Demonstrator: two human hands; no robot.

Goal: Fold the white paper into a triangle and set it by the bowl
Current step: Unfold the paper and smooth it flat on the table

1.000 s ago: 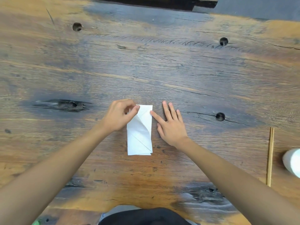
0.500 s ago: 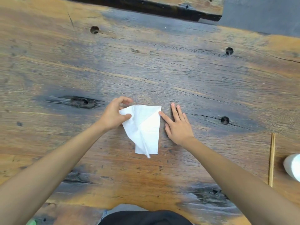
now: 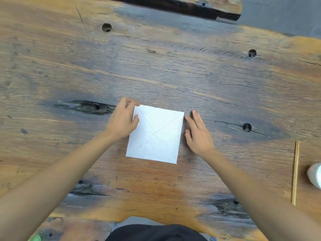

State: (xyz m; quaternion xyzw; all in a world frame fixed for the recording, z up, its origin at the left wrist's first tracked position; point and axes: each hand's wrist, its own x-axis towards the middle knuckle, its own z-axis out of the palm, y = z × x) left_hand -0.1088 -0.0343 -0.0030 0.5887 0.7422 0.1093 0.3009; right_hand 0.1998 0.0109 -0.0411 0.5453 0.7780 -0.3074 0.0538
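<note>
No readable text, label, brand, number or sign appears anywhere in the frame. The white paper (image 3: pixel 154 136) at the centre is blank, marked only by fold creases. The wooden counter (image 3: pixel 173 75) carries grain, knots and holes but no lettering. The white object (image 3: pixel 315 174) cut off at the right edge shows no print on its visible part.
</note>
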